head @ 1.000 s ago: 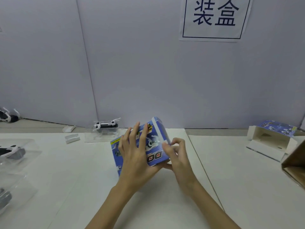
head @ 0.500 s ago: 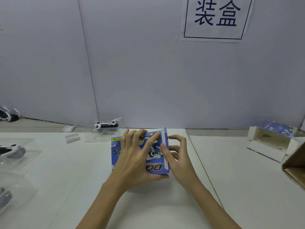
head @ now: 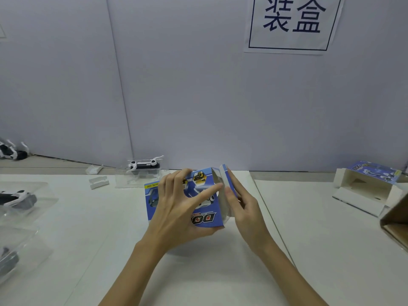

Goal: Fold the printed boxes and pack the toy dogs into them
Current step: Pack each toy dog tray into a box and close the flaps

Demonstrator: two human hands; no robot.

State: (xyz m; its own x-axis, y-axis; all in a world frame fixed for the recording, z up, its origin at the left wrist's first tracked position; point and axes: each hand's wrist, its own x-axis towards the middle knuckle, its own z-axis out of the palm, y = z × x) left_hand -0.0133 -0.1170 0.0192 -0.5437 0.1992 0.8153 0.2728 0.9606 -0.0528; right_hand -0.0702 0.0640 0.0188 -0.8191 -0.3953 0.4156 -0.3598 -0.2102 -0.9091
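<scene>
A blue printed box [head: 204,217] with "DOG" lettering stands at the table's middle, its printed face toward me. My left hand [head: 176,208] holds it, fingers spread over the face and thumb under the lower edge. At the box's right end a white-backed flap [head: 224,182] stands partly open. My right hand [head: 245,208] presses straight fingers against that flap from the right. A black-and-white toy dog [head: 143,165] lies in a clear tray just behind the box. Whether anything is inside the box is hidden.
More toy dogs lie in clear trays at the left edge [head: 16,196] and by the wall [head: 12,151]. Small white plastic pieces [head: 99,182] lie behind. A second printed box [head: 364,191] lies open at the right, beside a brown carton [head: 397,219].
The box has been turned so its right end faces my right hand. My right hand went from pinching the end flap to laying flat fingers against it.
</scene>
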